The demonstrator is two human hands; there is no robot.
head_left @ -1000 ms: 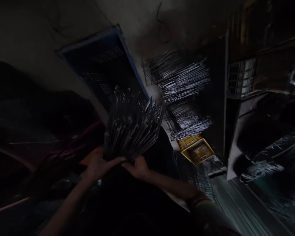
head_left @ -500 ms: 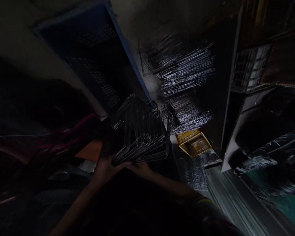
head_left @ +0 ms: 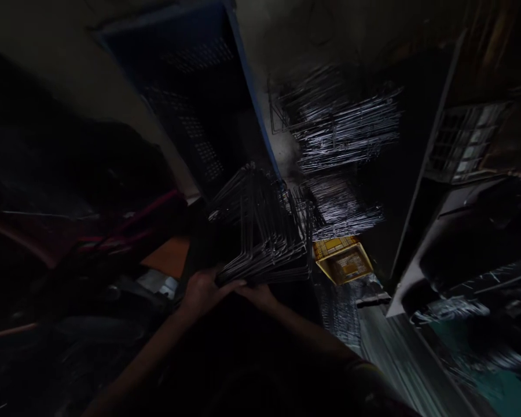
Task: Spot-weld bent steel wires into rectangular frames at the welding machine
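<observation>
A bundle of bent metal wire frames (head_left: pixel 264 231) lies in front of my body, just below the blue crate. My left hand (head_left: pixel 202 292) is closed around the bundle's near left corner. Beside it, my right hand (head_left: pixel 258 295) grips the near edge of the same bundle, its fingers mostly hidden beneath the wires. The two hands nearly meet at the thumbs. Dim light hides the fingertips.
A blue perforated crate (head_left: pixel 260 121) stands beyond the bundle. Stacks of metal wires (head_left: pixel 347 133) lie right of it, above a yellow basket (head_left: pixel 347 265). Long metal strips (head_left: pixel 399 353) are at lower right, an orange piece (head_left: pixel 167 258) at left.
The view has shifted, so the crate and wire stacks appear farther right. Both hands still hold the bundle, which has hardly changed its place before my body.
</observation>
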